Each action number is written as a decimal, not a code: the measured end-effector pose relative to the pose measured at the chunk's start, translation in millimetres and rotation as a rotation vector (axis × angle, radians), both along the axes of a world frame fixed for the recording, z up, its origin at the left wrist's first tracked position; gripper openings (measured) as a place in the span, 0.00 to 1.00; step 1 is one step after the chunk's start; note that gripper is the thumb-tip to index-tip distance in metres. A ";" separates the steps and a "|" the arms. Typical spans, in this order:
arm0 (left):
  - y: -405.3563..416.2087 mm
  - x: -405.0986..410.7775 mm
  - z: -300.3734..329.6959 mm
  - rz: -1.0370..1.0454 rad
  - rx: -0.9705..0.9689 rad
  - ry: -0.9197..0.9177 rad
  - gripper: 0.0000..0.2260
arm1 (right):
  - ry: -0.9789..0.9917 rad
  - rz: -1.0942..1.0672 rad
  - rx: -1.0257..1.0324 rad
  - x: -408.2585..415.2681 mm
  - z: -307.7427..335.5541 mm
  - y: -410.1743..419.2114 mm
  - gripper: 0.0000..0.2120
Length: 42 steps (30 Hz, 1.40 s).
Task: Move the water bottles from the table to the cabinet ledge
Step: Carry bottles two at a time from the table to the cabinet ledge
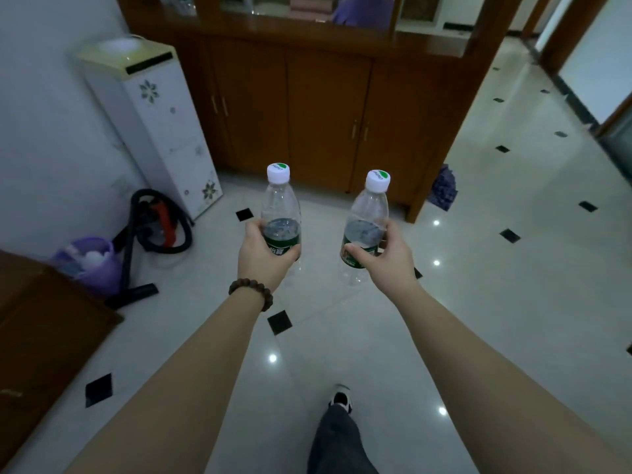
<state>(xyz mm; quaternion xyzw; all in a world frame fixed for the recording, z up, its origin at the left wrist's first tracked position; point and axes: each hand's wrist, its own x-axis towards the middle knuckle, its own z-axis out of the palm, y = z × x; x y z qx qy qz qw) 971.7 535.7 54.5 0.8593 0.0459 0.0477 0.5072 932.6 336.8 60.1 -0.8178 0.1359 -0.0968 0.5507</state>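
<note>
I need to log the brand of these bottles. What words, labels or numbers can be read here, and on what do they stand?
Left bottle's cap: dark print beside a green mark, too small to read.
Right bottle's cap: the same kind of print, blurred.
Left bottle's green label: white characters, partly hidden by the left hand, not legible.
Right bottle's green label: unreadable.
Nothing else bears text.

Head view, looking down and forward. Left hand grips left bottle around its green label; beaded bracelet on that wrist. Right hand grips right bottle at the label, bottle tilted slightly right. Both bottles clear, white caps on, held apart above the tiled floor. Wooden cabinet ahead, doors closed, ledge along its top. White dispenser left of cabinet. Vacuum and purple bin by the wall. One shoe forward on the floor.
</note>
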 end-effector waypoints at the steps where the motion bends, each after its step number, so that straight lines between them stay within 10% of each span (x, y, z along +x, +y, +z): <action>1: 7.9 13.5 -2.9 0.023 -0.001 -0.001 0.28 | -0.006 0.029 0.004 16.5 -2.3 6.0 0.31; 42: 180.6 863.9 45.4 0.221 0.034 -0.174 0.27 | -0.098 0.313 -0.091 909.1 36.5 175.4 0.31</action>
